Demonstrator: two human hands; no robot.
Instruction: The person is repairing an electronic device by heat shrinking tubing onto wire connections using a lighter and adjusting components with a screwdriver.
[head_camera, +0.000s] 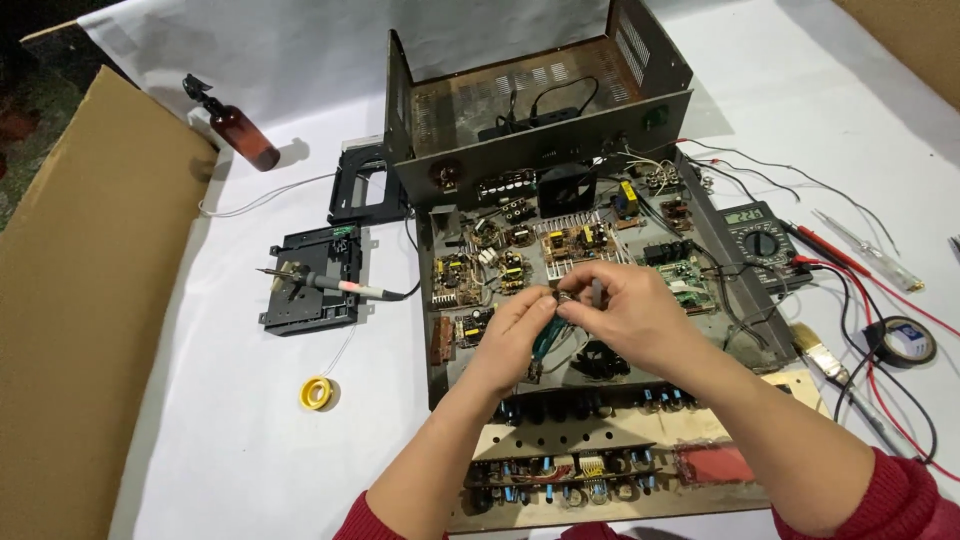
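Both my hands meet over the middle of an opened electronics chassis (440, 370) full of small circuit boards (575, 240). My left hand (515, 330) grips a tool with green handles (548, 340), its tip hidden between my fingers. My right hand (625, 310) pinches a small metal part (572, 297) at the fingertips, touching my left hand's fingers. What the part is cannot be made out. Below my wrists lies the chassis front panel (590, 465) with rows of knobs and a red window.
The chassis lid (530, 100) stands at the back. A soldering iron (330, 285) rests on a black plate, a solder spool (317, 393) and a brown spray bottle (240, 130) at the left. At the right are a multimeter (762, 238), test leads, a tape roll (905, 340), a brush (820, 350). Cardboard (80, 330) borders the left.
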